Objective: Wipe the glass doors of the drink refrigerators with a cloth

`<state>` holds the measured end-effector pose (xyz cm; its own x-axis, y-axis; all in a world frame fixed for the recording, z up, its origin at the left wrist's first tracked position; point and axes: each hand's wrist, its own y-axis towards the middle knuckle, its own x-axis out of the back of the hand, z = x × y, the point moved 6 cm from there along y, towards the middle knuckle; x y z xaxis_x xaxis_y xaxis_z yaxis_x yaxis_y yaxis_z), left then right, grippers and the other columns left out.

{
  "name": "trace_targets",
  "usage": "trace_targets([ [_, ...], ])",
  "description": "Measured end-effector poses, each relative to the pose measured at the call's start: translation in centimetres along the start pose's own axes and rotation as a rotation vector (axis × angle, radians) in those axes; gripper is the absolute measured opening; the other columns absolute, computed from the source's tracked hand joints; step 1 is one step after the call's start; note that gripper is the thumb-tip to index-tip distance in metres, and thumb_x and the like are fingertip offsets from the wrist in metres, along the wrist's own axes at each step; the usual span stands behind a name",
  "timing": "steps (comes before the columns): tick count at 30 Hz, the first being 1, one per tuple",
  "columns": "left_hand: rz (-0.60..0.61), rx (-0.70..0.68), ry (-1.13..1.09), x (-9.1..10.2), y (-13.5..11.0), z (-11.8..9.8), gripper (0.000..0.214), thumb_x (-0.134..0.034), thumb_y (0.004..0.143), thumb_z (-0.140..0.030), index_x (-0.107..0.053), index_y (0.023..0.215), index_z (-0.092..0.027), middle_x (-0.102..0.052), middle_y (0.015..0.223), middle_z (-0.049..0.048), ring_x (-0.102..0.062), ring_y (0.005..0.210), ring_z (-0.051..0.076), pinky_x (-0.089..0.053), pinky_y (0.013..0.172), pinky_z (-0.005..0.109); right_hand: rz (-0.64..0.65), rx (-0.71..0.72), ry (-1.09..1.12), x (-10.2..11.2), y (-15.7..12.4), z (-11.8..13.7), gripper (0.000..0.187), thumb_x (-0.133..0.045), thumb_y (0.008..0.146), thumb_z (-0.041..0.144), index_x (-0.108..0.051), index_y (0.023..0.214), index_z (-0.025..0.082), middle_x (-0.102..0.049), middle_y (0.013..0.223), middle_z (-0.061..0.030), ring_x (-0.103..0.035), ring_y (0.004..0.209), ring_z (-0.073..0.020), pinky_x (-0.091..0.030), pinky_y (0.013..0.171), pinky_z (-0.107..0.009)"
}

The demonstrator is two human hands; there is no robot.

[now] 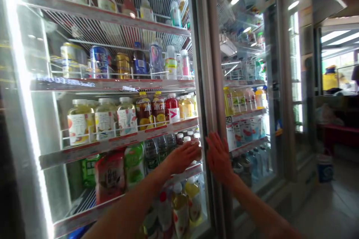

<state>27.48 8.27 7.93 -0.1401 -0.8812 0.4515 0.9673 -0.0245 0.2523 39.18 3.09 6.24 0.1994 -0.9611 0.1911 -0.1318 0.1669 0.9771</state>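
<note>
My right hand (218,157) lies flat against the metal door frame (211,82) of a drinks fridge, fingers stretched upward. My left hand (183,155) is just left of that frame, fingers stretched toward it, in front of a shelf of small white-capped bottles (187,139). Whether its fingertips touch the glass or a bottle I cannot tell. Nothing shows in either hand. Behind my left forearm stand dark-capped clear bottles (151,155); below it are yellowish drink bottles (180,209).
Lit shelves hold white-labelled bottles (80,123), cans (99,61) and a red package (110,175). To the right stands another glass door (249,127) with bottles behind it. A bucket (325,168) sits on the tiled floor (336,205) at far right.
</note>
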Motion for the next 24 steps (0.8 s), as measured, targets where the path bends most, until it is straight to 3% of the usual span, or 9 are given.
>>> trace_targets([
  [5, -0.046, 0.363, 0.003, 0.7, 2.7, 3.5, 0.057, -0.046, 0.086, -0.033, -0.034, 0.137, -0.011, -0.032, 0.148, 0.0119, -0.023, 0.138, 0.029, -0.020, 0.111, 0.048, -0.051, -0.032, -0.001, 0.3, 0.2, -1.0, 0.057, -0.036, 0.088, 0.011, -0.027, 0.144, 0.021, -0.038, 0.146, -0.0115, -0.025, 0.140, -0.0227, -0.020, 0.112, -0.050],
  [7, -0.043, 0.280, -0.004, 0.0, 2.7, 1.7, 0.055, -0.046, 0.086, -0.029, -0.036, 0.136, -0.010, -0.035, 0.146, 0.0113, -0.027, 0.137, 0.027, -0.021, 0.112, 0.046, -0.063, -0.048, 0.003, 0.3, 0.2, -1.3, 0.058, -0.036, 0.088, 0.012, -0.026, 0.144, 0.022, -0.038, 0.146, -0.0107, -0.025, 0.139, -0.0227, -0.020, 0.112, -0.050],
  [11, -0.007, -0.054, -0.041, -1.5, 0.8, -3.4, 0.046, -0.043, 0.086, -0.024, -0.044, 0.131, -0.013, -0.045, 0.140, 0.0061, -0.037, 0.131, 0.019, -0.024, 0.111, 0.037, -0.054, -0.047, 0.009, 0.2, 0.6, -1.4, 0.058, -0.037, 0.088, 0.012, -0.026, 0.144, 0.022, -0.038, 0.146, -0.0102, -0.027, 0.139, -0.0224, -0.021, 0.112, -0.049],
  [13, -0.009, -0.018, -0.027, -1.4, 0.0, -3.1, 0.047, -0.041, 0.087, -0.023, -0.043, 0.133, -0.014, -0.044, 0.142, 0.0058, -0.037, 0.132, 0.020, -0.024, 0.110, 0.039, -0.051, -0.052, 0.011, 0.2, 0.9, -1.4, 0.057, -0.036, 0.088, 0.013, -0.027, 0.144, 0.022, -0.039, 0.145, -0.0102, -0.027, 0.139, -0.0223, -0.021, 0.112, -0.049],
  [16, -0.021, 0.158, 0.019, -0.6, -0.7, -0.9, 0.050, -0.040, 0.086, -0.020, -0.038, 0.136, -0.013, -0.038, 0.145, 0.0088, -0.030, 0.136, 0.024, -0.022, 0.110, 0.044, -0.062, -0.062, 0.014, 0.3, 1.4, -1.4, 0.056, -0.036, 0.089, 0.014, -0.028, 0.144, 0.022, -0.039, 0.145, -0.0107, -0.027, 0.139, -0.0228, -0.021, 0.112, -0.050],
  [18, -0.027, 0.127, 0.024, -0.3, -1.3, -0.8, 0.050, -0.040, 0.086, -0.021, -0.039, 0.135, -0.012, -0.040, 0.144, 0.0094, -0.031, 0.135, 0.024, -0.020, 0.111, 0.044, -0.063, -0.062, 0.021, 0.2, 1.5, -1.2, 0.056, -0.036, 0.089, 0.015, -0.027, 0.144, 0.022, -0.039, 0.145, -0.0107, -0.027, 0.139, -0.0230, -0.021, 0.112, -0.051],
  [21, -0.013, -0.062, -0.004, -0.1, -2.8, -1.9, 0.047, -0.040, 0.086, -0.024, -0.044, 0.132, -0.014, -0.047, 0.139, 0.0068, -0.036, 0.132, 0.019, -0.021, 0.112, 0.038, -0.058, -0.045, 0.042, -0.1, 1.8, -0.6, 0.056, -0.037, 0.088, 0.014, -0.027, 0.143, 0.022, -0.038, 0.146, -0.0099, -0.027, 0.139, -0.0227, -0.021, 0.112, -0.050],
  [22, -0.005, -0.066, -0.003, 0.0, -3.2, -1.7, 0.047, -0.041, 0.086, -0.024, -0.044, 0.132, -0.015, -0.047, 0.139, 0.0060, -0.036, 0.132, 0.019, -0.021, 0.112, 0.038, -0.059, -0.037, 0.049, -0.1, 1.9, -0.3, 0.056, -0.037, 0.088, 0.014, -0.028, 0.143, 0.023, -0.038, 0.146, -0.0097, -0.028, 0.138, -0.0225, -0.020, 0.112, -0.050],
  [24, -0.018, 0.061, 0.030, 0.7, -3.9, 0.1, 0.047, -0.042, 0.086, -0.023, -0.042, 0.133, -0.016, -0.044, 0.142, 0.0060, -0.032, 0.135, 0.020, -0.020, 0.113, 0.039, -0.068, -0.031, 0.057, -0.2, 2.1, 0.2, 0.055, -0.037, 0.088, 0.014, -0.029, 0.142, 0.023, -0.039, 0.146, -0.0096, -0.028, 0.138, -0.0222, -0.019, 0.113, -0.050],
])
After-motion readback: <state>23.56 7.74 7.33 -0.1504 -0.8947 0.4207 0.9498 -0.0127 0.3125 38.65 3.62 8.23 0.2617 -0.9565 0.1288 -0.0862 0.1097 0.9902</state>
